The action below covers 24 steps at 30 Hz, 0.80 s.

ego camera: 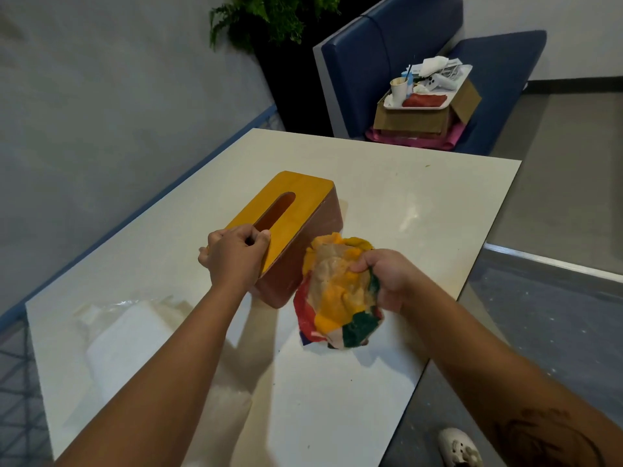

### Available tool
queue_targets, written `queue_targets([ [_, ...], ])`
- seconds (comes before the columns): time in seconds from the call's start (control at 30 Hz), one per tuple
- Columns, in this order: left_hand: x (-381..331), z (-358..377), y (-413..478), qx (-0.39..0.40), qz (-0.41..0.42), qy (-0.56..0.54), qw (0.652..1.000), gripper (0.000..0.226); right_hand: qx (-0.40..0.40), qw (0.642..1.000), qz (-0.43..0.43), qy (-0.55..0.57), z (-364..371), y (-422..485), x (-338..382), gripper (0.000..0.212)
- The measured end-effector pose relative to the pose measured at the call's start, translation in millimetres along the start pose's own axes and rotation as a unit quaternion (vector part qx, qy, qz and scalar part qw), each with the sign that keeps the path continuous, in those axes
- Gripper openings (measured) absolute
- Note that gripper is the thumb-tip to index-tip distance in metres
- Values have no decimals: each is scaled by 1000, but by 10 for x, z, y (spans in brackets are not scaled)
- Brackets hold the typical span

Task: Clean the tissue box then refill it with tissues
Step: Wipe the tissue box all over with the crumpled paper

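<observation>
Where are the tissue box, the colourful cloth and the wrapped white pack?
tissue box [305, 210]: head view, yellow top beside the slot.
colourful cloth [337, 294]: head view, orange middle patch.
wrapped white pack [128, 338]: head view, white middle.

My left hand [236, 254] covers the box's [296, 210] near end; slot interior too dark to read. My right hand's [387, 278] fingertips are buried in the cloth [337, 291]. Pale pack [128, 335] at left washed out by glare. Tray [418, 108] items too small to tell. Shoe [458, 449] cut by the bottom edge.
</observation>
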State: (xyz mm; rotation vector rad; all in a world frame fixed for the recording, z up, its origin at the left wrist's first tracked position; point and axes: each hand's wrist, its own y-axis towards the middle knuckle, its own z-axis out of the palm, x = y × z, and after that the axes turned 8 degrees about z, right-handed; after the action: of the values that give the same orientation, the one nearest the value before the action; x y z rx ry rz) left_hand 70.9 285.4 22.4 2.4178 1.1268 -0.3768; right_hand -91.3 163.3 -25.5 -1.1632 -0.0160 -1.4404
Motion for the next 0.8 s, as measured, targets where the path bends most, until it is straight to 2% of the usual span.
queue_targets([
  [0.1,6,11,7,3,-1,11,1000,29,-97,988,-28,-115,-120,2,139,18],
  [0.2,4,12,15,2,-5,12,1000,29,-146,934,-39,-325,-177,-12,239,6],
  [0.3,11,11,9,4,-6,14,1000,30,-146,887,-46,-436,-172,-56,298,28],
  [0.43,-7,11,7,4,-7,15,1000,29,-85,887,-47,-451,-203,-97,358,39],
  [0.5,-7,14,12,4,-7,16,1000,29,-79,886,-27,-456,-195,-87,352,45],
  [0.67,11,19,15,0,-7,14,1000,29,-89,903,-75,-414,-123,-109,344,33],
  [0.73,8,21,18,1,-6,15,1000,29,-129,873,-130,-451,-88,-141,332,33],
  [0.8,3,19,16,0,-6,14,1000,29,-128,813,-188,-537,-57,-146,277,33],
])
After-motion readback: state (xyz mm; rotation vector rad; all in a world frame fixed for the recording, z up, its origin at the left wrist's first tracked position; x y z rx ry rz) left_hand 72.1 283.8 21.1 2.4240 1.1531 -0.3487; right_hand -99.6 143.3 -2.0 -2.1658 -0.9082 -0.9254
